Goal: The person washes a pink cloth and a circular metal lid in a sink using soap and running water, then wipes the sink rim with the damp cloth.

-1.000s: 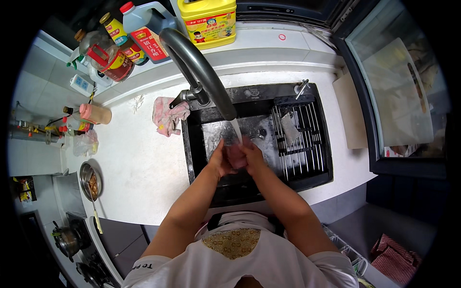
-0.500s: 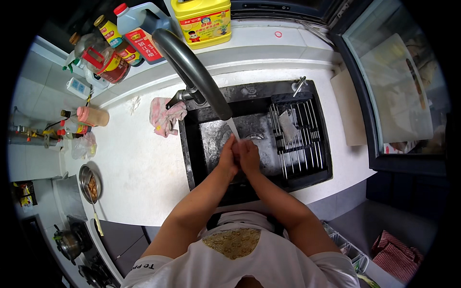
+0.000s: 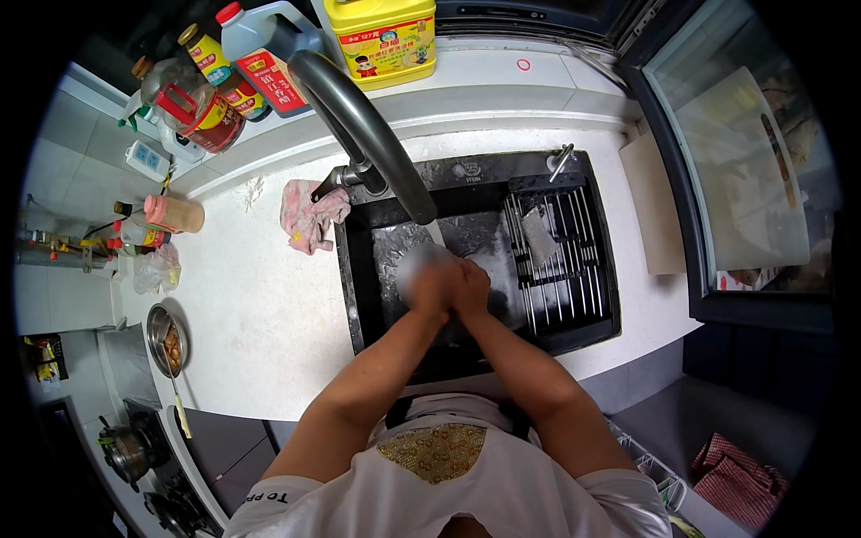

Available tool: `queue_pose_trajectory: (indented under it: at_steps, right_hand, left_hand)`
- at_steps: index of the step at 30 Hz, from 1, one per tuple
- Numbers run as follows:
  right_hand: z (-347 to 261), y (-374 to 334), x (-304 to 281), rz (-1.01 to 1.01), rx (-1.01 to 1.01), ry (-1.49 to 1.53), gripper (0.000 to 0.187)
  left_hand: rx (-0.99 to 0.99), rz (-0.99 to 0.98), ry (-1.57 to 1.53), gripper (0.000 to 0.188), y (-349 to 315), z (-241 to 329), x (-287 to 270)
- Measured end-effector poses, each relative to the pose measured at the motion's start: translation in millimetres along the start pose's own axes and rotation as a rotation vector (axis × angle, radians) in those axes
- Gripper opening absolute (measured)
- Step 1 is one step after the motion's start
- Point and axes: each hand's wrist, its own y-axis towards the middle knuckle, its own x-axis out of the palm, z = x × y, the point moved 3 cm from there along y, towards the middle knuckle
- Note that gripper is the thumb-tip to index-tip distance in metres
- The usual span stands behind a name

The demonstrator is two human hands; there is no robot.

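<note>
- Head view: left hand (image 3: 432,287) and right hand (image 3: 472,285) meet, touching, in the water (image 3: 435,232) from the tap (image 3: 377,143), over the black sink (image 3: 359,278) in the white bench (image 3: 251,314).
- Blur hides each grip; I cannot tell how closed, or whether anything lies between them.
- Rinsing seems in hand; next probably calls for turning both within the stream.

Smooth metal faucet (image 3: 363,125), glossy sink (image 3: 498,168), matt cloth rag (image 3: 309,218), shiny plastic jug (image 3: 387,49)
</note>
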Motion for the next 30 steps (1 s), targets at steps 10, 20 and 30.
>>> queue_pose_trajectory:
  at_steps: [10,20,30]
  right_hand:
    - [18.8,13.1,-0.9,-0.198,0.547,0.680,0.014]
    - [26.0,4.2,3.7,-0.054,0.649,0.815,0.029]
    - [46.4,15.8,-14.2,0.158,0.658,0.887,0.023]
  left_hand:
    - [-0.021,0.037,-0.085,0.012,-7.9,31.5,-6.6]
    - [-0.155,-0.165,-0.777,0.030,-18.1,99.2,-3.4]
    - [-0.368,-0.220,-0.947,0.038,-17.3,88.8,22.3]
